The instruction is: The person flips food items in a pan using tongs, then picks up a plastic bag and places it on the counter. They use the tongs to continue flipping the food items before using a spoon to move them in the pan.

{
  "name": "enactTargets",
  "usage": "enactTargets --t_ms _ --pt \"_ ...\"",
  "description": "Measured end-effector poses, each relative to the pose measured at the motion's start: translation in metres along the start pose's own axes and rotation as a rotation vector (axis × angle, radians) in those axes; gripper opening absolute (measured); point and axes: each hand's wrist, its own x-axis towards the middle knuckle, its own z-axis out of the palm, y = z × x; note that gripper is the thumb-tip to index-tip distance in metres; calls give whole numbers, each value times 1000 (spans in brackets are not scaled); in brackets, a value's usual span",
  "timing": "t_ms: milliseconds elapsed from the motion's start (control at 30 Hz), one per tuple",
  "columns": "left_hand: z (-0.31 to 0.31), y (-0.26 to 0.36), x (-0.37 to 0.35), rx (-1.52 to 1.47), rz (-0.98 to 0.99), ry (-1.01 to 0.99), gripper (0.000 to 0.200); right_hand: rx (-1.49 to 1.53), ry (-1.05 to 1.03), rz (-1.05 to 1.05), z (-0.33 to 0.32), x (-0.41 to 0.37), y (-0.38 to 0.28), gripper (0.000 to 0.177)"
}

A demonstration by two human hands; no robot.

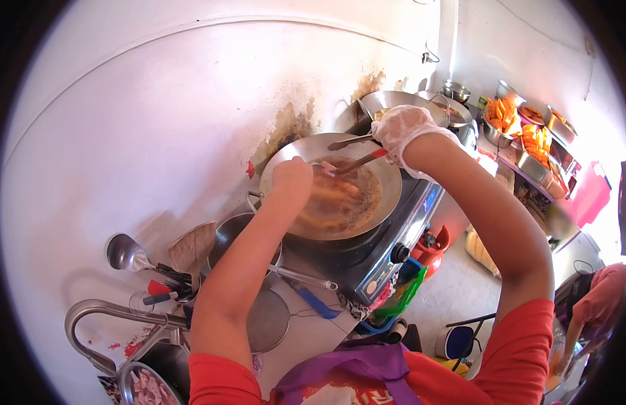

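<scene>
A wide metal wok with bubbling brown oil stands on the gas stove; reddish-brown pieces lie in the oil. My right hand, in a clear plastic glove, is closed around dark tongs with a red part, whose arms reach over the wok. Bare and closed, my left hand is over the wok's left side. A small pinkish piece shows between that hand and the tongs' tip; my left fingers are mostly hidden, and what they hold cannot be made out.
Behind are two more pans. Strainers, a ladle and a faucet are at left, above a bowl of raw pieces. Food trays stand at right; another person is at lower right.
</scene>
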Motion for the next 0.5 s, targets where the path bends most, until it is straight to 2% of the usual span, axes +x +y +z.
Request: enactTargets --t_ms 133,233,367,500 --pt "0 2 0 1 -3 -14 13 -11 23 -62 2 -4 4 15" --pt "-2 2 0 13 -5 -33 14 58 15 -23 6 -1 4 16" --pt "-3 3 -1 44 13 -56 15 -90 82 -96 0 -5 1 18" --pt "0 3 -5 -16 17 37 14 -121 115 -69 6 1 0 21"
